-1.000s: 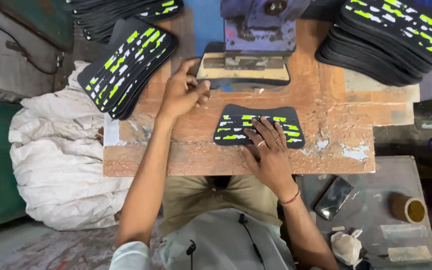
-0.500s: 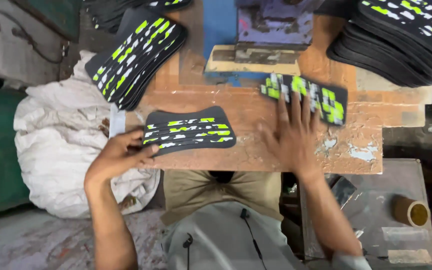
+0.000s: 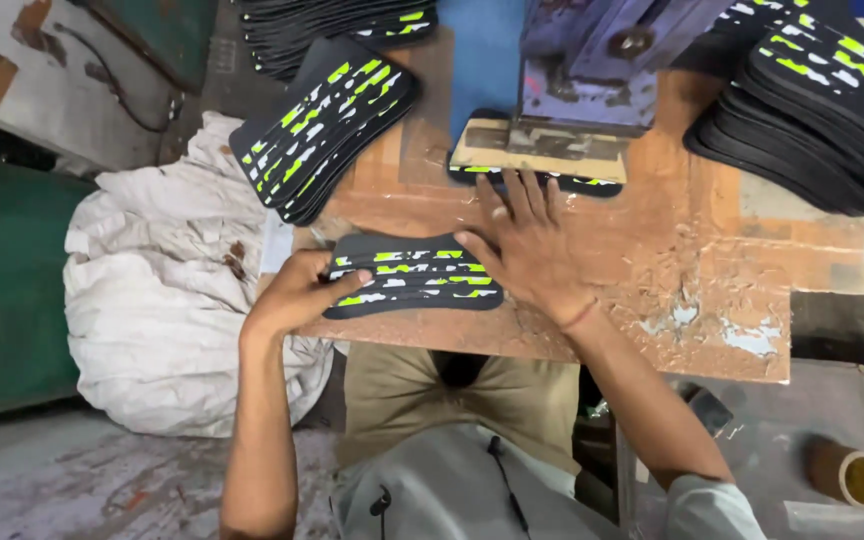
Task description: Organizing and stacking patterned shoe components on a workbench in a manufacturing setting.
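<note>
— What's the left hand [image 3: 297, 295] doing, from where you stand?

— It has hold of a black sole piece [image 3: 410, 284] with green and white marks, just left of the middle of the frame. The fingers curl over its left end, with the thumb on top, so the hand is clamped on that piece. The piece lies flat at the near edge of the worn wooden table [image 3: 672, 290].

— And the right hand [image 3: 527, 245]?

— It is spread flat, fingers apart, palm down on the table in the centre of the frame. Its thumb side touches the right end of that same sole piece. The fingertips reach up to a second sole piece [image 3: 542, 180], which lies under the pale flat plate [image 3: 537, 150] of the press. It grips nothing.

— What is the press like?

— It is a blue-grey machine [image 3: 602, 50] at the top centre, and the plate sits at its foot. Only a dark edge of the second piece shows beneath the plate.

— What else is around?

— One fanned stack of the same soles [image 3: 327, 125] is at the upper left, and another stack [image 3: 812, 100] is at the upper right. A lumpy white sack [image 3: 162, 300] sits at the left, beside the table. At the lower right there is a roll of tape [image 3: 847, 472] on a grey surface.
</note>
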